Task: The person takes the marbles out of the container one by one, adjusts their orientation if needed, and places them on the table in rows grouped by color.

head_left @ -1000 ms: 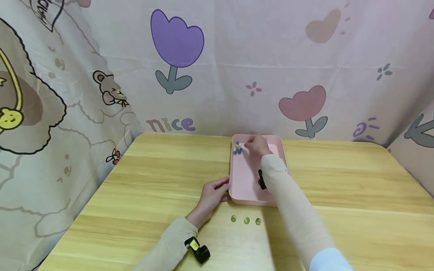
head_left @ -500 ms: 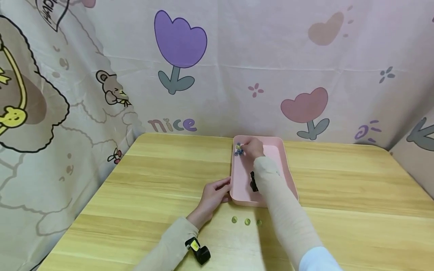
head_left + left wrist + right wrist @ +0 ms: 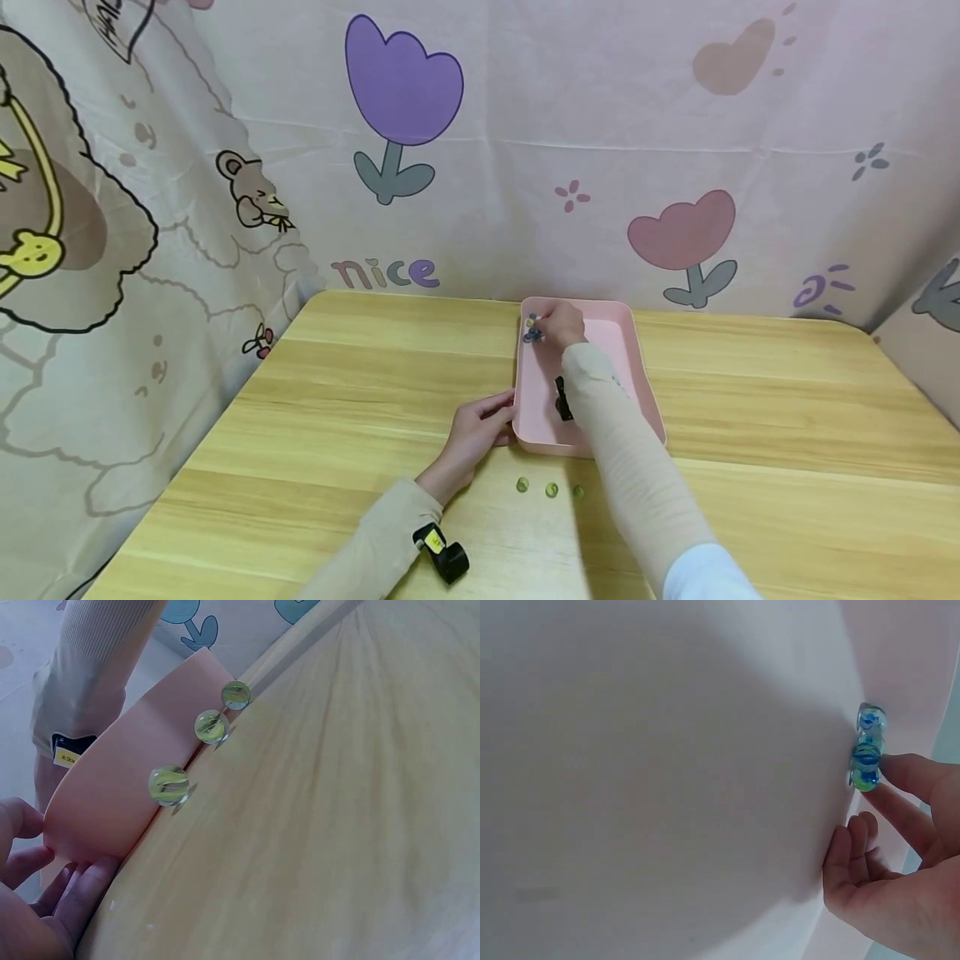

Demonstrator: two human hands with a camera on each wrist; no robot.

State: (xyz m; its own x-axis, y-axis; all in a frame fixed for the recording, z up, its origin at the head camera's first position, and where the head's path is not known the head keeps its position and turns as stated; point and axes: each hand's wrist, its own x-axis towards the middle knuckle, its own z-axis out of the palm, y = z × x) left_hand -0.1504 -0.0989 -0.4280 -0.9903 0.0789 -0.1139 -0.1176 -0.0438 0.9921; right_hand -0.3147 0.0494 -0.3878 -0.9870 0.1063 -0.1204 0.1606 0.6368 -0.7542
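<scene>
My left hand (image 3: 472, 433) holds the pink tray (image 3: 551, 442) at its near left corner, fingertips against the outer wall. In the left wrist view some fingers (image 3: 26, 859) touch near the rim and others lie low by the table. My right hand (image 3: 561, 327) reaches into the tray's far left part. Its thumb and forefinger pinch a yellow-green glass marble (image 3: 865, 781) beside several blue glass marbles (image 3: 868, 720); the other fingers are curled. Three yellow-green marbles, the left one (image 3: 522, 484), the middle one (image 3: 552, 490) and the right one (image 3: 578, 492), lie in a row before the tray.
The wooden table (image 3: 360, 375) runs wide on both sides of the tray. A patterned cloth (image 3: 510, 167) hangs directly behind its back edge, close to the tray's far end. The right forearm (image 3: 630, 450) passes over the tray's near right part.
My right hand has moved left inside the tray, up to the marbles, and its fingers have closed on one. The left hand stays at the tray. The view shifts slightly.
</scene>
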